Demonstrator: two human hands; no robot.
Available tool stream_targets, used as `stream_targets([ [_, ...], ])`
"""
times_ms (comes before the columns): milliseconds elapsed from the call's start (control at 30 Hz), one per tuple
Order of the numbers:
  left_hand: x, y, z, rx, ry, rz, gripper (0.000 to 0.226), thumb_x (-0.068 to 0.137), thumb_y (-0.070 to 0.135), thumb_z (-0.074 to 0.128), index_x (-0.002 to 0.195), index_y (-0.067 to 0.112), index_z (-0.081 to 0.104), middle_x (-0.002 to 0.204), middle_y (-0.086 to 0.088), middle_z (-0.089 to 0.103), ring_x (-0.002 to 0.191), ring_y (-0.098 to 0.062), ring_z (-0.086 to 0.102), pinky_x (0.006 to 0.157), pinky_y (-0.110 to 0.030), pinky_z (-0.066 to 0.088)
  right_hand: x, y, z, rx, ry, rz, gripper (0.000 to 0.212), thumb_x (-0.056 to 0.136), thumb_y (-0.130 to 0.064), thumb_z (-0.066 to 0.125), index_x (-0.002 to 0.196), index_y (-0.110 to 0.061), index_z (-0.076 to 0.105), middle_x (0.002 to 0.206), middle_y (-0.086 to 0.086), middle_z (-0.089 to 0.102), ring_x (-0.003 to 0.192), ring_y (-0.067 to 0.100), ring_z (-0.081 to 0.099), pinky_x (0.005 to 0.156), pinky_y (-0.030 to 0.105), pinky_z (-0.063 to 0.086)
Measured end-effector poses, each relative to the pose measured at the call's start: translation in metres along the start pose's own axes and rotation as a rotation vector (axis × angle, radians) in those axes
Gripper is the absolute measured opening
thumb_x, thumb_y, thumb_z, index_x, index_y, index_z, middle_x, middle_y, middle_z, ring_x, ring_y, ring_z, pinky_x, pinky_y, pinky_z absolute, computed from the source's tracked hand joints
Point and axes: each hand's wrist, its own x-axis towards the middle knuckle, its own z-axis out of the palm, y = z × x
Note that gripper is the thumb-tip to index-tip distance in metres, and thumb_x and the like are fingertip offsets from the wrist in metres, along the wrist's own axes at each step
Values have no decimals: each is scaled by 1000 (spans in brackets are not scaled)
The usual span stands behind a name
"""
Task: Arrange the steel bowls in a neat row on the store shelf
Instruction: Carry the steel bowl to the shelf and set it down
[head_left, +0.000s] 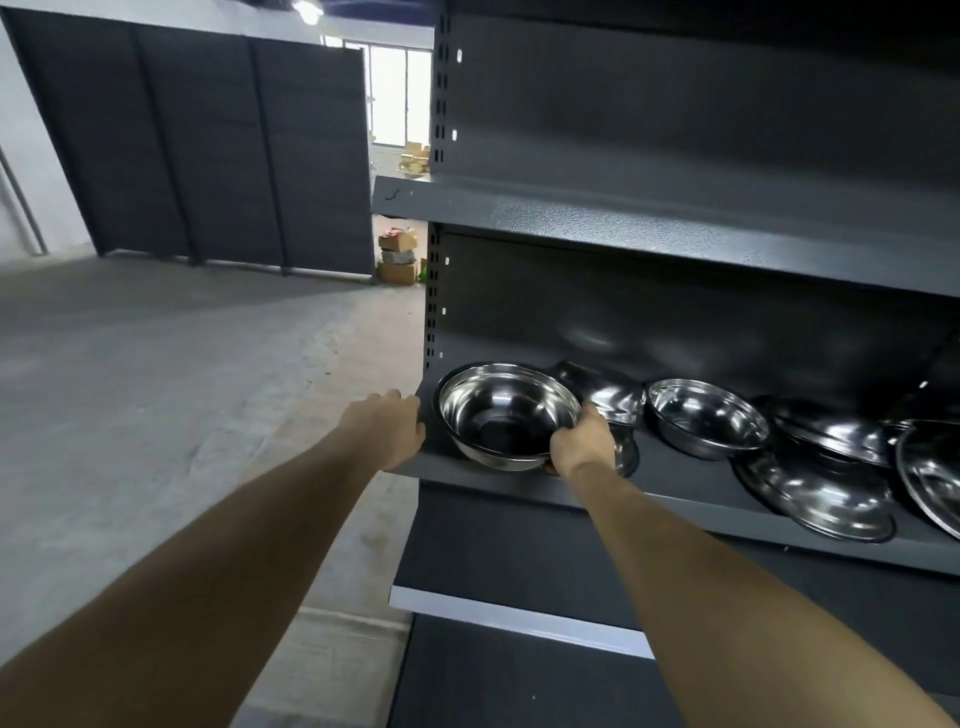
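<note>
I've got the big steel bowl (509, 415) at the far left end of the shelf (675, 512), mouth up and tipped a little toward me, close to the shelf's front lip. My right hand (584, 441) grips its right rim — fingers curled over the edge, thumb on the near side. My left hand (400, 426) is off the bowl, just left of it, fingers wrapped round the shelf's left corner, clear of the steel.

Just right of the bowl, behind my right hand, there's an overturned bowl (605, 389) leaning against something lower — I can't quite make out what's under it, the hand hides most of it. Further right of the bowl sits a smaller upright bowl (706, 418), standing apart. Beyond that, a jumble: an upside-down bowl (815, 499) near the front lip, another dark pile (836, 434) behind it, and one (935, 478) cut off at the frame's right edge.

Above the bowl runs an upper shelf (649, 223). Far left of the bowl — concrete floor (156, 389), dark panels (208, 145), and cardboard boxes (397, 257) by a bright doorway.
</note>
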Motion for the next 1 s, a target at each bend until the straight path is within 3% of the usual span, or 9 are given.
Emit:
stream_targets([
  [300,33,-21,6,-34,25,5,42,99,33,37,133,12,49,127,-13,54,114,-34,54,87,-40,44,27,-14,28,-76,21,21,64,85,0,44,148,-7,35,149,14,42,132,34,46,112,40,37],
  [433,52,-37,11,-54,4,-3,43,100,34,35,135,13,47,129,-12,53,116,-33,53,88,-39,43,37,-19,52,-74,0,18,65,85,0,43,149,-8,32,152,14,33,131,37,45,107,48,43],
  [500,61,-44,15,-67,-18,-7,43,100,34,34,137,13,45,131,-11,51,117,-33,53,89,-40,43,42,-18,63,-63,1,24,65,85,1,43,148,-8,35,151,12,35,130,37,46,103,50,46],
  [633,75,-53,24,-60,-62,-3,44,102,34,32,138,12,44,132,-12,50,118,-33,52,91,-40,43,51,-14,73,-106,32,50,61,85,-1,44,145,-7,40,147,13,43,130,35,48,109,40,41],
  [833,88,-57,27,-38,-64,21,43,101,33,32,137,12,45,128,-12,52,114,-32,54,87,-39,43,68,-13,80,-77,20,41,60,85,-2,44,145,-9,40,147,13,41,129,36,48,104,49,46],
  [1000,94,-57,32,-40,-90,-24,43,101,36,32,136,15,45,128,-9,52,115,-30,53,86,-37,41,75,-6,85,-89,4,25,66,86,-3,46,150,-11,34,154,10,35,136,31,42,114,38,34],
])
